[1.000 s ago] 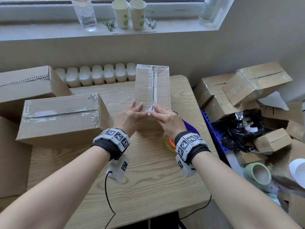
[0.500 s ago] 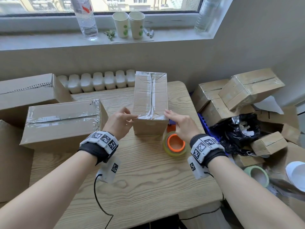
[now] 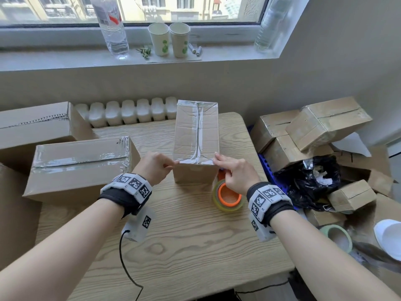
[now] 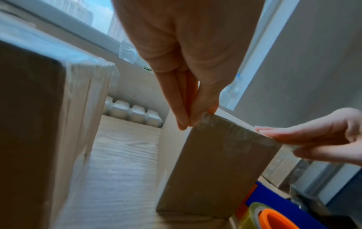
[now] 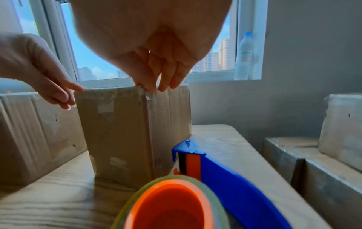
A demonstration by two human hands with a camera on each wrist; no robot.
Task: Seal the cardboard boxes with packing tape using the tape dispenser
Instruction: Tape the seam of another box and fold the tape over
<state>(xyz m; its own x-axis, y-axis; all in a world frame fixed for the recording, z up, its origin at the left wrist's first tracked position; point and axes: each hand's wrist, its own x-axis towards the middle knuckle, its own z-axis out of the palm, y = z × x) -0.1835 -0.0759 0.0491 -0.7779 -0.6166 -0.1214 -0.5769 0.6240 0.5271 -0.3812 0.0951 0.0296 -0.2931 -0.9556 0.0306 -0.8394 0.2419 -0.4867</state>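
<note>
A tall cardboard box (image 3: 188, 135) (image 4: 211, 170) (image 5: 121, 131) stands on the wooden table (image 3: 184, 246), with clear packing tape (image 3: 196, 160) along its top seam and near top edge. My left hand (image 3: 176, 162) (image 4: 188, 122) pinches the tape at the near left top corner. My right hand (image 3: 216, 156) (image 5: 154, 88) pinches a tape flap at the near right top corner, finger above and thumb below in the left wrist view. The tape dispenser (image 3: 229, 195) (image 5: 176, 206), orange core and blue frame (image 5: 235, 182), lies on the table under my right wrist, against the box.
A large taped box (image 3: 80, 161) lies left, a bigger one (image 3: 36, 124) behind it. Taped boxes (image 3: 314, 127), a black bag (image 3: 310, 181) and a green tape roll (image 3: 336, 236) crowd the right. The windowsill holds paper cups (image 3: 169, 40) and a bottle (image 3: 112, 25). A cable (image 3: 125, 263) hangs from my left wrist.
Both hands slid apart from the middle seam at the near top edge to the two near corners of the box. The dispenser, hidden before, now shows under my right wrist.
</note>
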